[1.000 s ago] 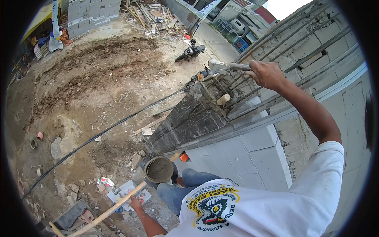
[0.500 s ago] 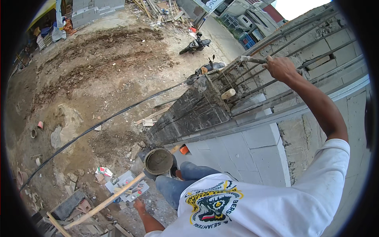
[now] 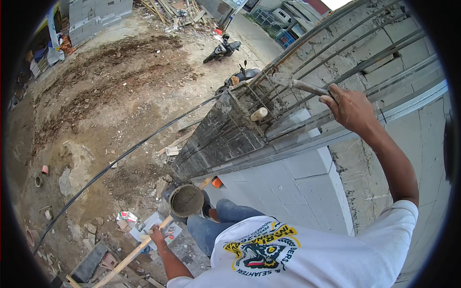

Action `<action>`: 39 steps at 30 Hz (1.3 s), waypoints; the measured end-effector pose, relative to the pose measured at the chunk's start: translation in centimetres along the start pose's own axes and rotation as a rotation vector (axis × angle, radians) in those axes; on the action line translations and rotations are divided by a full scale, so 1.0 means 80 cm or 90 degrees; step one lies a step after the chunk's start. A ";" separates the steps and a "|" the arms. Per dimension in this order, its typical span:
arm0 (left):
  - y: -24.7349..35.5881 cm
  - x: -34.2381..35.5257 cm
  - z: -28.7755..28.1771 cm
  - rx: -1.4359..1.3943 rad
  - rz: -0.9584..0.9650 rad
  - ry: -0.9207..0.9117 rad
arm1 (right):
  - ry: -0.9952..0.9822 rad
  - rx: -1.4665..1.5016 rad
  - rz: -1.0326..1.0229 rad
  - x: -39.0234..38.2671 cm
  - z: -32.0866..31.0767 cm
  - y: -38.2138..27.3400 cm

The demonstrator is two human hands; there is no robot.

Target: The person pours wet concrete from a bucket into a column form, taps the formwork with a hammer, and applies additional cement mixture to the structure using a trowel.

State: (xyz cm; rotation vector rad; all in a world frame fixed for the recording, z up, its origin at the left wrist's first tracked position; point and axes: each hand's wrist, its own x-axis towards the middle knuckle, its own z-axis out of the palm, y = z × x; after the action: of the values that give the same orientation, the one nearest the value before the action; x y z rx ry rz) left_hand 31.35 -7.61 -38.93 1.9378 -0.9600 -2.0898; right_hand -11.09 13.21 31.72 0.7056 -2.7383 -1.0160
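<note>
My right hand [image 3: 353,108] grips the handle of a mortar-caked hand tool [image 3: 307,87] with a flat, pale head; its exact kind is unclear. The head is over the steel bars [image 3: 331,62] at the top of the wall. Below it, a pale wooden handle [image 3: 259,114] sticks out at the corner of the dark formwork panel [image 3: 216,132]. My left hand [image 3: 156,234] is closed on a long wooden pole [image 3: 132,258], low on the left. A round bucket of grey mortar [image 3: 187,200] stands just ahead of my knees.
A pale block wall [image 3: 269,187] runs beside my legs on the right. A black cable [image 3: 129,152] crosses the view above the dirt ground. Two motorbikes [image 3: 222,48] are parked farther off. Paper and scraps [image 3: 153,225] lie near the pole, and an orange object [image 3: 217,182] by the wall.
My left hand has moved up and left and taken hold of the wooden pole. The tool in my right hand has swung, showing more of its length. The whole view has shifted slightly.
</note>
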 end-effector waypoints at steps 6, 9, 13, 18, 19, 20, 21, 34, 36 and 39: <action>0.033 0.047 0.074 0.044 0.006 -0.011 | -0.110 -0.079 0.006 -0.015 0.030 0.014; 0.044 0.041 0.092 0.070 0.040 -0.107 | -0.174 -0.129 -0.026 0.005 0.014 0.004; 0.020 0.009 0.084 0.098 0.008 -0.111 | 0.017 0.009 -0.104 -0.008 0.015 -0.006; -0.026 -0.020 0.052 0.041 -0.077 -0.048 | -0.148 -0.110 0.003 0.002 0.025 0.016; -0.032 -0.028 0.041 0.022 -0.083 -0.010 | -0.137 -0.099 -0.004 0.006 0.019 0.008; -0.038 -0.033 0.017 0.011 -0.088 0.028 | -0.075 -0.064 -0.018 0.008 0.007 -0.003; -0.047 -0.038 -0.012 0.015 -0.087 0.034 | -0.079 -0.058 -0.020 0.012 0.001 -0.019; 0.001 -0.044 -0.060 -0.028 0.004 0.025 | 0.166 -0.071 -0.059 0.148 0.042 -0.006; -0.005 -0.053 -0.069 -0.010 -0.018 0.031 | 0.323 -0.024 -0.192 0.136 0.044 -0.024; -0.021 -0.047 -0.072 -0.044 -0.099 0.062 | 0.195 -0.048 -0.160 0.128 0.060 0.018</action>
State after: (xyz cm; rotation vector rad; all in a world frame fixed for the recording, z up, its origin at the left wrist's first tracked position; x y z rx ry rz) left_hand 37.87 -6.46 -36.43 2.1184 -0.7318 -2.0542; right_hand -22.00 12.10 28.66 1.1124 -2.3792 -0.9584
